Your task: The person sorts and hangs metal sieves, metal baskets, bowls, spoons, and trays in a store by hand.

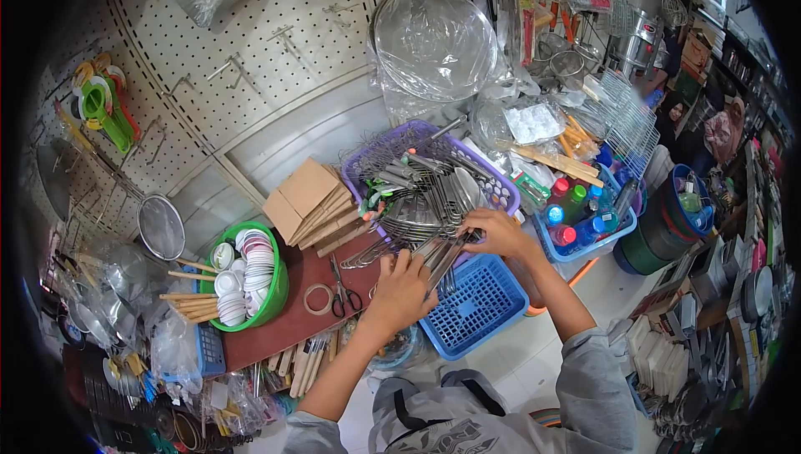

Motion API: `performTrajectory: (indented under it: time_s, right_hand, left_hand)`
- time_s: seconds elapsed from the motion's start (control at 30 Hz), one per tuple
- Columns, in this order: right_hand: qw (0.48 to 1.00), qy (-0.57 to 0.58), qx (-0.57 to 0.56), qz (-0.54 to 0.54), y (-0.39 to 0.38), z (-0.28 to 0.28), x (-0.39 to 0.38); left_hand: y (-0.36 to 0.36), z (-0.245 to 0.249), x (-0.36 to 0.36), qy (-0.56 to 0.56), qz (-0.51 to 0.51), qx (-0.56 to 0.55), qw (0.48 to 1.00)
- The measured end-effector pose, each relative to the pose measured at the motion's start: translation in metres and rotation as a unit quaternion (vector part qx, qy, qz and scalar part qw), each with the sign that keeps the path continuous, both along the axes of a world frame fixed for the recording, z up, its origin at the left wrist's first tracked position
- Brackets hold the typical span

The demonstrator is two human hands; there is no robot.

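Note:
My left hand (402,289) is closed at the near side of a bunch of long metal utensils (440,255), its fingers bent over their shafts. The fingers of my right hand (498,233) are curled onto the far end of the same bunch. What kind of utensils these are I cannot tell. Just behind them, a purple basket (506,189) is heaped with steel kitchen tools (417,204), some with coloured tips. Below my right hand sits a blue perforated basket (476,308), with a few thin metal pieces standing at its upper left edge.
On the red-brown tabletop (275,333) lie black-handled scissors (340,287), a tape roll (318,299) and stacked cardboard (304,204). A green basket (279,287) holds small white bowls. Colourful bottles (573,204) fill another blue basket at right. Two people appear at the far right.

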State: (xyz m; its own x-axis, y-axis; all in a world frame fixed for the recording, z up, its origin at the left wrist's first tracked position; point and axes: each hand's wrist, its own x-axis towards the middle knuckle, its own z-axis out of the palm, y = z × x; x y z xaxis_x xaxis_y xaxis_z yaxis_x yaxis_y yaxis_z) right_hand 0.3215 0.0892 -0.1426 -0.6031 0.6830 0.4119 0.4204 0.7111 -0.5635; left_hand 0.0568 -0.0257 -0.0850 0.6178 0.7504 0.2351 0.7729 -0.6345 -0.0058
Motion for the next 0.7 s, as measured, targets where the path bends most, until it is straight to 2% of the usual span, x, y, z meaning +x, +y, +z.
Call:
performTrajectory:
  time_s: [0.1, 0.3, 0.43, 0.53, 0.7]
  right_hand:
    - [0.998, 0.03, 0.048, -0.025, -0.004, -0.002, -0.004]
    - [0.962, 0.065, 0.233, -0.128, -0.007, -0.023, -0.015]
    - [0.923, 0.163, 0.207, -0.281, -0.002, -0.042, -0.011]
    - [0.918, 0.129, 0.181, -0.33, -0.007, -0.023, -0.01]
    - [0.891, 0.137, 0.259, -0.346, -0.004, -0.038, -0.009]
  left_hand:
    - [-0.003, 0.005, -0.005, 0.015, 0.007, -0.027, 0.999]
    - [-0.008, 0.022, -0.017, -0.003, -0.009, -0.069, 0.998]
    - [-0.01, 0.037, -0.031, -0.05, -0.032, -0.135, 0.989]
    - [-0.012, 0.04, -0.037, -0.074, -0.035, -0.182, 0.98]
    - [-0.021, 0.045, -0.036, -0.112, -0.042, -0.273, 0.955]
